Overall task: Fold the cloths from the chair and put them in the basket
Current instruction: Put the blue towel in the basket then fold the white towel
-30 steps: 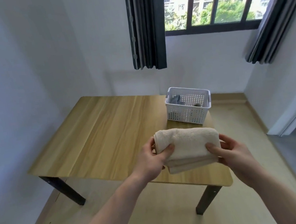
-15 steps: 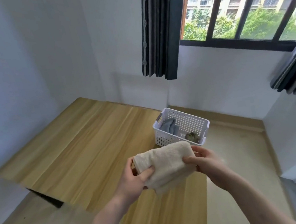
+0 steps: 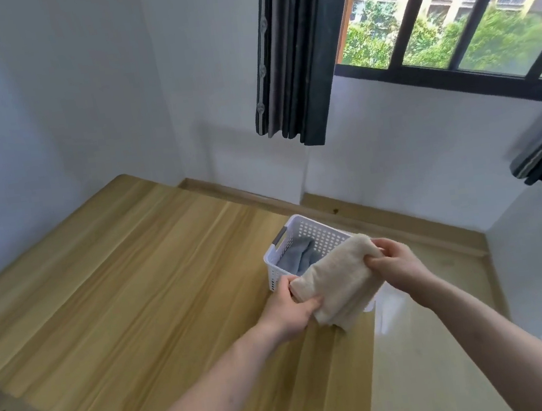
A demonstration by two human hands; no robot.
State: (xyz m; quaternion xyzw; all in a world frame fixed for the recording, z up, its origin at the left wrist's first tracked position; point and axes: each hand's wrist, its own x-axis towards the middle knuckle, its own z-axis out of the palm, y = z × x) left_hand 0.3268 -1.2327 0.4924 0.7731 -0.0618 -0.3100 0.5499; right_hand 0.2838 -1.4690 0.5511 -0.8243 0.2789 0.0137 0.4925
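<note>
Since the earlier frame we have carried the folded cream towel (image 3: 338, 284) forward, so it now hangs over the near part of the white basket (image 3: 314, 234), right of frame centre. Our left hand (image 3: 292, 309) pinches its lower left end between thumb and fingers; our right hand (image 3: 396, 263) grips its upper right end. A grey cloth (image 3: 298, 257) lies inside the basket, which stands on the wooden table (image 3: 143, 291).

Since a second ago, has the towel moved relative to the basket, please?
Yes. The towel was short of the basket; both hands now hold it over the basket's near side.
</note>
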